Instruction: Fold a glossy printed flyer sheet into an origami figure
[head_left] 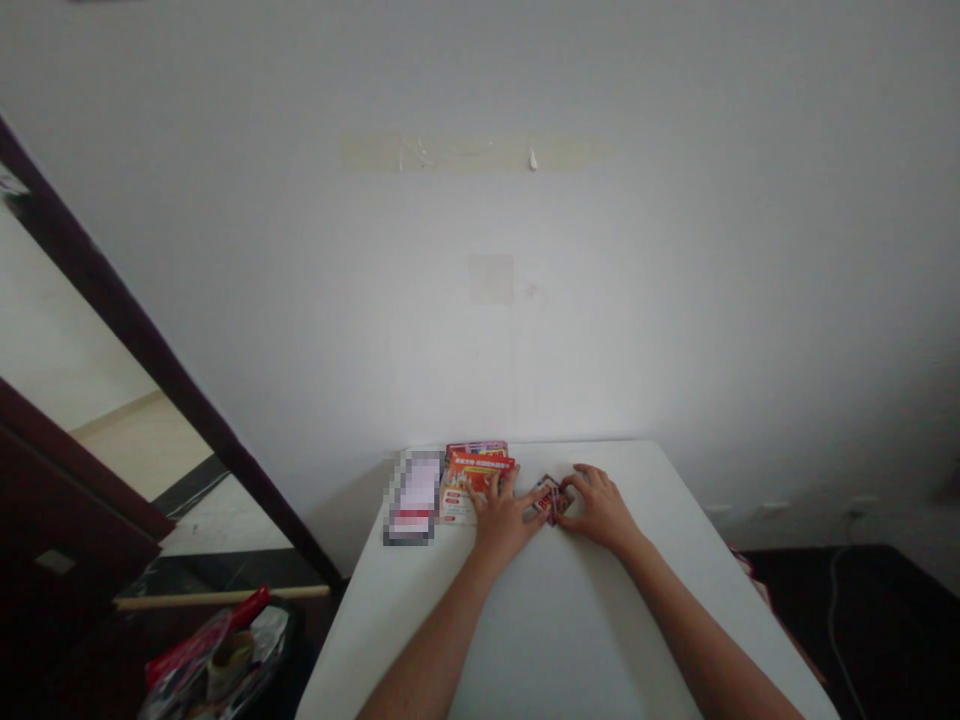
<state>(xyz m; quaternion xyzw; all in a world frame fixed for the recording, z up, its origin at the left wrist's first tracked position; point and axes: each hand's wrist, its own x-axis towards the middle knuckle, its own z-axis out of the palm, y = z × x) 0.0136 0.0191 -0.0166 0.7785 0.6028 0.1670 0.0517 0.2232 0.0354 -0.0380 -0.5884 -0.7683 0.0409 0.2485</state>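
Note:
Both my hands rest on a white table point(555, 620) near its far edge. My left hand point(501, 512) lies with fingers spread, partly over an orange printed box point(480, 468). My right hand point(596, 508) has its fingers curled around a small stack of cards point(548, 497), which sits between the two hands. The left thumb touches the same stack. Whether the cards are lifted off the table is not clear.
A blurred-out flat object point(415, 497) lies left of the orange box. The white wall point(487, 250) stands right behind the table. A dark door frame point(150, 350) runs down the left, and a crumpled red and silver bag point(217, 655) sits on the floor.

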